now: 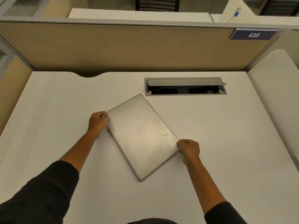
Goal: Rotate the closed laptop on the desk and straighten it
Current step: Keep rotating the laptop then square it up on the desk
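Your left hand [97,122] and right hand [189,149] each grip opposite corners of the laptop [142,135], lying skewed mid-surface [56,110]. Uneven pushing could slide it toward the cable box [186,86].

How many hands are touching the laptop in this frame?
2. The left hand grips the laptop at its left corner; the right hand grips the right corner. The laptop lies closed and skewed on the desk.
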Demonstrator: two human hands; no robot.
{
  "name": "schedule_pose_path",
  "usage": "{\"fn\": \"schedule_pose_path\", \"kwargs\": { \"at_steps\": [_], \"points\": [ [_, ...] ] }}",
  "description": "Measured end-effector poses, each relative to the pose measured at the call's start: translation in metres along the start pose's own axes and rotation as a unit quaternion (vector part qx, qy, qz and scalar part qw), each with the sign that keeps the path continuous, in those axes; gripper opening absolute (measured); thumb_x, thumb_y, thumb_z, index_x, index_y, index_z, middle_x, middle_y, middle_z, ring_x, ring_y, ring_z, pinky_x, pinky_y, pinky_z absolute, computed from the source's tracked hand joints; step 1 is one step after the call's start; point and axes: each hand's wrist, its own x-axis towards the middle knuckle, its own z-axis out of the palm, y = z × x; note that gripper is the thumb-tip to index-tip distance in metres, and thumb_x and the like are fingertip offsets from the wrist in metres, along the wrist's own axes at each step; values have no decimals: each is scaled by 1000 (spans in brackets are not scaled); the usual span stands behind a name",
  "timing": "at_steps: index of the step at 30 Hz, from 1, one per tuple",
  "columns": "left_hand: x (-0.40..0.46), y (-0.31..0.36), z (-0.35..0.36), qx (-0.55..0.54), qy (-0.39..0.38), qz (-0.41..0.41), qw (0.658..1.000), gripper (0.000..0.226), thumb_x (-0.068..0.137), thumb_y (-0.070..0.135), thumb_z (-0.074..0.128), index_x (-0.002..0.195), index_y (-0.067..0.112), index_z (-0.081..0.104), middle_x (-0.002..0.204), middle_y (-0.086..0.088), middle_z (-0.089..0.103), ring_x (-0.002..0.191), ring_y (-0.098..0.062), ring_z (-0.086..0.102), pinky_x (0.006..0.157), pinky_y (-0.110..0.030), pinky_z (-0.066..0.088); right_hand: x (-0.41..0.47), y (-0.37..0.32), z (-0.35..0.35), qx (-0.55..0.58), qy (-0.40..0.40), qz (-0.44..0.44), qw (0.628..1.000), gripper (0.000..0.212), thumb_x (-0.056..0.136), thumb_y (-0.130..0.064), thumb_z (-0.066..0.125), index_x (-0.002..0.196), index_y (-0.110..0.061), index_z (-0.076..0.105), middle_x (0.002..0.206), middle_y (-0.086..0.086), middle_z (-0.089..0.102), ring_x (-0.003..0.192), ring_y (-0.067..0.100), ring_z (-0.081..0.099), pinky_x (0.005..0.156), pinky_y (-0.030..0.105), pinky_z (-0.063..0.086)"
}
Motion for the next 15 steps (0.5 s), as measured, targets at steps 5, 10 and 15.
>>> {"fn": "schedule_pose_path", "kwargs": {
  "at_steps": [5, 10, 15],
  "points": [
    [-14, -11, -1, -23, 5, -15, 1000, 14, 99, 20, 57, 86, 26, 57, 93, -4, 56, 89, -21, 52, 83, -36, 45, 7, -16, -5, 13, 28, -18, 999, 20, 72, 2, 51, 71, 6, 70, 77, 34, 57, 72, 19, 44, 65, 33, 39],
    [-28, -21, 0, -44, 20, -42, 998, 14, 100, 21, 59, 85, 21, 62, 88, 0, 61, 88, -24, 59, 84, -38, 51, 12, -43, -4, -15, 21, -48, 999, 13, 70, 3, 46, 64, -7, 52, 75, 6, 36, 75, 23, 32, 65, 36, 28],
    [-47, -23, 1, -92, 22, -89, 992, 11, 101, 19, 62, 108, 15, 71, 99, 5, 67, 99, -31, 72, 95, -41, 60, 21, -66, 1, -13, 32, -79, 996, 15, 68, 1, 45, 66, -14, 43, 76, 7, 31, 81, 27, 25, 65, 40, 25]
  ]
}}
